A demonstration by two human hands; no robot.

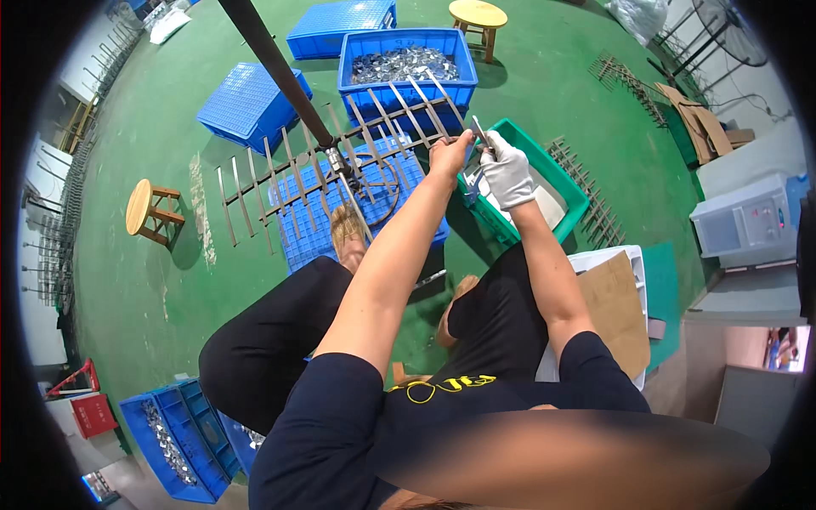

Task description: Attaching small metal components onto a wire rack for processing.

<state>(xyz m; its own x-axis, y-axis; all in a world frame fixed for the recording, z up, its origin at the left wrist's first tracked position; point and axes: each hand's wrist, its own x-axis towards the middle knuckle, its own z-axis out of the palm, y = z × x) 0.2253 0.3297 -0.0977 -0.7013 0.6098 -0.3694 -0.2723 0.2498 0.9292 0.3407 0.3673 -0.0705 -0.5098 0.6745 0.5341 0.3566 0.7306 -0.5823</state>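
Note:
A dark metal rack [293,189] with several flat cross strips spreads out in front of me, joined to a dark pole [280,72]. At its right end my bare left hand [450,155] is closed round the tip of the lower bar; its fingertips are partly hidden. Close beside it, my right hand [508,174], in a white glove, pinches a small flat metal strip [480,131] that points up and away. The gloved hand is above a green bin [571,197], which holds pale flat pieces and something blue at its near-left side.
Under the rack lies a blue crate [297,246], with my foot on it. Beyond stands a blue bin [408,92] full of small metal pieces. Wooden stools [151,208] stand left and far. Another strip rack [586,191] lies right of the green bin. Cardboard [614,310] is nearer.

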